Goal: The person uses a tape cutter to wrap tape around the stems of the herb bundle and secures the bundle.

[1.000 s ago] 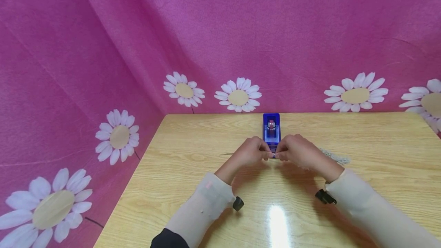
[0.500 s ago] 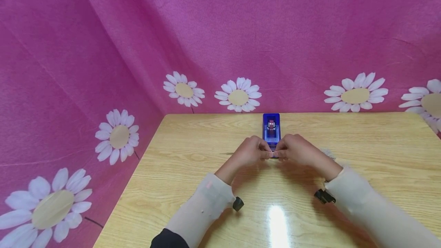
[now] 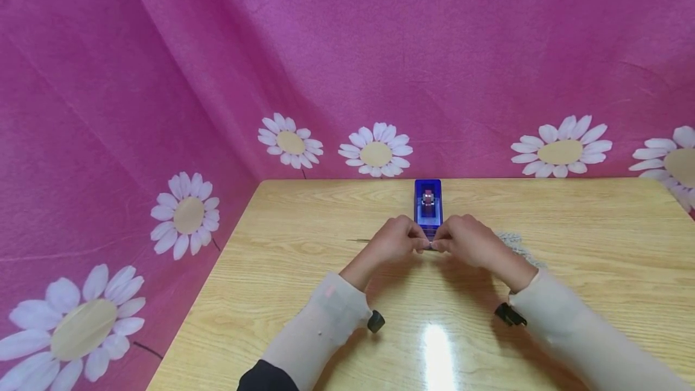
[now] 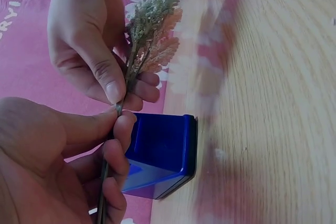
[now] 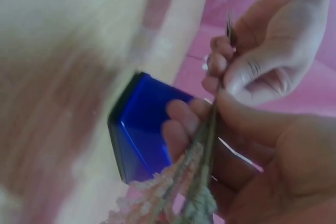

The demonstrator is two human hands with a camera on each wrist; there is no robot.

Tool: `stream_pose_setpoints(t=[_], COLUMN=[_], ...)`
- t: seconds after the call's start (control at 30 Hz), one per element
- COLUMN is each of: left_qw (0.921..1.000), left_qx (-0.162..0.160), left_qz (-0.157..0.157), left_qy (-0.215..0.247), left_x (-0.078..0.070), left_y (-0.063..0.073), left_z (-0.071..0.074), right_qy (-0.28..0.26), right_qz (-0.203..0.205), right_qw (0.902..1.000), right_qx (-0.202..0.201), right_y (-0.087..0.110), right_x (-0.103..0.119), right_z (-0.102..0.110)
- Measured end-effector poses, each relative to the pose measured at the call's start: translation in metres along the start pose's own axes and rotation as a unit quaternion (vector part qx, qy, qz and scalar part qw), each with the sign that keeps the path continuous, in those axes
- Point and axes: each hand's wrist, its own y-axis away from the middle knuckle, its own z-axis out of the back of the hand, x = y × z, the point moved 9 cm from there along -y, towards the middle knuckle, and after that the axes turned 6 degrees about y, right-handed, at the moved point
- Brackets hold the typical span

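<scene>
Two or so flower sprigs with fluffy heads, one pale green and one peach, lie together with their thin stems bundled. My left hand curls its fingers round the lower stems, thumb pressed on them. Right beside it my right hand pinches the same stems just below the flower heads. Both thumbs meet at one spot, where a small pale glint shows. Directly beyond the fingertips stands a blue tape dispenser. In the head view, my right wrist partly hides the flower heads.
The wooden table ends at the back against a pink cloth printed with white daisies. The same cloth hangs along the left side. Pale sleeves with black wrist mounts cover both forearms.
The flower heads behind my right wrist have turned and shifted slightly as the fingers work on the stems. My right hand dips a little; the left hand and the dispenser stay in place.
</scene>
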Motion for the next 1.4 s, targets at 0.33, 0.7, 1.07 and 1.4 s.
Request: stream_pose_setpoints(t=[0.33, 0.7, 1.07, 1.4], left_qw=[0.9997, 0.9992, 0.999, 0.9984], left_qx=[-0.021, 0.001, -0.007, -0.034], left_qz=[-0.01, -0.019, 0.004, 0.0], left_qy=[-0.006, -0.034, -0.044, -0.046], left_x=[-0.002, -0.003, 0.003, 0.003], left_y=[-0.002, -0.002, -0.004, -0.006], left_z=[0.003, 0.0, -0.002, 0.004], right_qy=[-0.014, 0.033, 0.085, 0.079], right_qz=[0.023, 0.006, 0.01, 0.022], right_qw=[0.9967, 0.9994, 0.9962, 0.9936], right_qx=[0.077, -0.011, 0.011, 0.078], right_y=[-0.008, 0.0, -0.005, -0.01], right_x=[-0.002, -0.001, 0.002, -0.002], right_z=[-0.003, 0.004, 0.008, 0.0])
